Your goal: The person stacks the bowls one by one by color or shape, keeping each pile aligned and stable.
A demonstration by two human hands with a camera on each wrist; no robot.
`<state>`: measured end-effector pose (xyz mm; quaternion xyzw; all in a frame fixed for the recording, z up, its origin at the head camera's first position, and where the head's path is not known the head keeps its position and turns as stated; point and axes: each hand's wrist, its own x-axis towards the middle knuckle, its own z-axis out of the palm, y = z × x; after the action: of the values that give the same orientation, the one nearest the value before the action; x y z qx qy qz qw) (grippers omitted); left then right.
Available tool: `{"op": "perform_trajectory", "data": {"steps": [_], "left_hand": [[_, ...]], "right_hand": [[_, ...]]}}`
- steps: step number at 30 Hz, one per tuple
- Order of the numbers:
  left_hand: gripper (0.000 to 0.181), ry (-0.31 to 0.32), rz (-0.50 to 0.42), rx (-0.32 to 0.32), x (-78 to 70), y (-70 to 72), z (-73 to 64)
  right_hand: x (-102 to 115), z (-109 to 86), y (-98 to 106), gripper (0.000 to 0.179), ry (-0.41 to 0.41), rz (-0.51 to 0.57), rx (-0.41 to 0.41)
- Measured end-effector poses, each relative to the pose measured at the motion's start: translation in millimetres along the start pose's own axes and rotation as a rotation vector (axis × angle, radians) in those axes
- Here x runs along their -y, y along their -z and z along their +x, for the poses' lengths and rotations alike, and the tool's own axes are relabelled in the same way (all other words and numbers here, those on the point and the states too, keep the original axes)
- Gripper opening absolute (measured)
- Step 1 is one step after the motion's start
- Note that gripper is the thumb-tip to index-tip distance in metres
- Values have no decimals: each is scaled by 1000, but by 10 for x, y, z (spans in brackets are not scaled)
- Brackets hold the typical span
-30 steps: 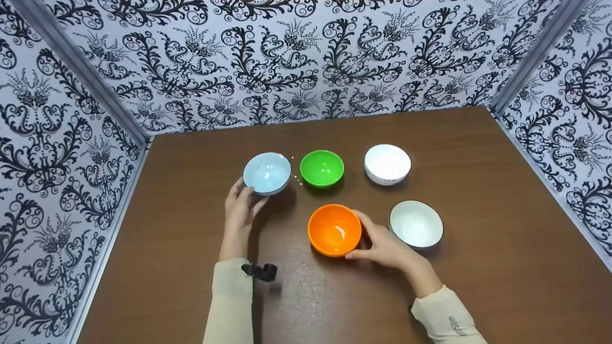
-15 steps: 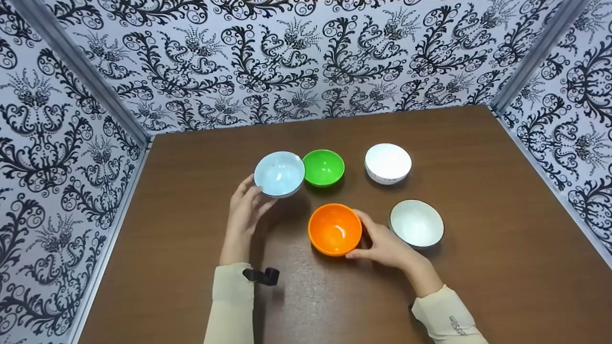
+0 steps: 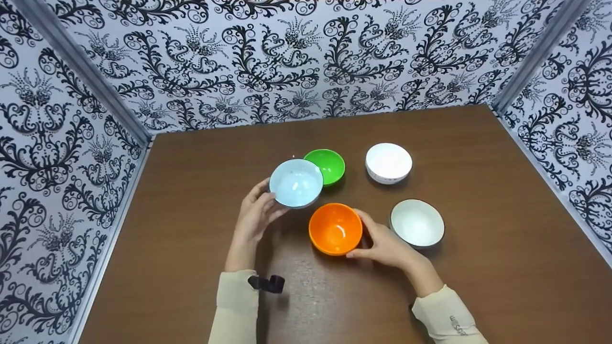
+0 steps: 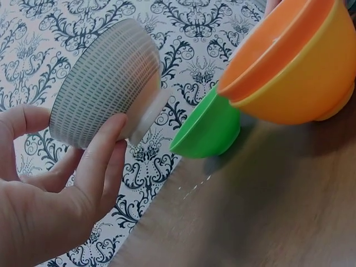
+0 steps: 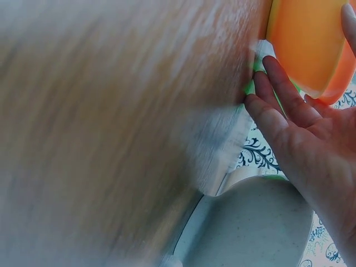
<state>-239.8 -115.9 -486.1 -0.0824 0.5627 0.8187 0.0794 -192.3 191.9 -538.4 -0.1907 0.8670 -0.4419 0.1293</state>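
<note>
My left hand (image 3: pixel 256 212) holds a light blue bowl (image 3: pixel 296 184) by its side, thumb at the rim and fingers beneath. In the left wrist view the bowl (image 4: pixel 105 78) is raised and tilted, with a dashed grid pattern outside. My right hand (image 3: pixel 385 241) grips an orange bowl (image 3: pixel 334 229) between thumb and fingers at its right side. The left wrist view shows a yellower bowl (image 4: pixel 300 83) nested under the orange one. A green bowl (image 3: pixel 333 165) stands behind, partly covered by the blue bowl in the head view.
A white bowl (image 3: pixel 388 162) stands back right on the brown table (image 3: pixel 181 191). Near my right wrist is an off-white bowl (image 3: pixel 417 223) with a dark rim. Small white bits (image 4: pixel 192 189) lie by the green bowl. Patterned walls (image 3: pixel 296 57) enclose the table's back and sides.
My left hand has carried the blue bowl rightward, then a little nearer, so it now overlaps the green bowl in the head view. The right hand and orange bowl stay put.
</note>
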Motion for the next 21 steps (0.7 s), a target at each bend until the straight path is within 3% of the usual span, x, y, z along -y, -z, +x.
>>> {"op": "perform_trajectory", "data": {"steps": [11,21], "left_hand": [[53,-5,43,69,86,-70,-87],[54,26,43,85,221,-130,-142]], "right_hand": [[24,-2,6,99,23,-6,-1],[63,-34,23,112,-44,16,16]]}}
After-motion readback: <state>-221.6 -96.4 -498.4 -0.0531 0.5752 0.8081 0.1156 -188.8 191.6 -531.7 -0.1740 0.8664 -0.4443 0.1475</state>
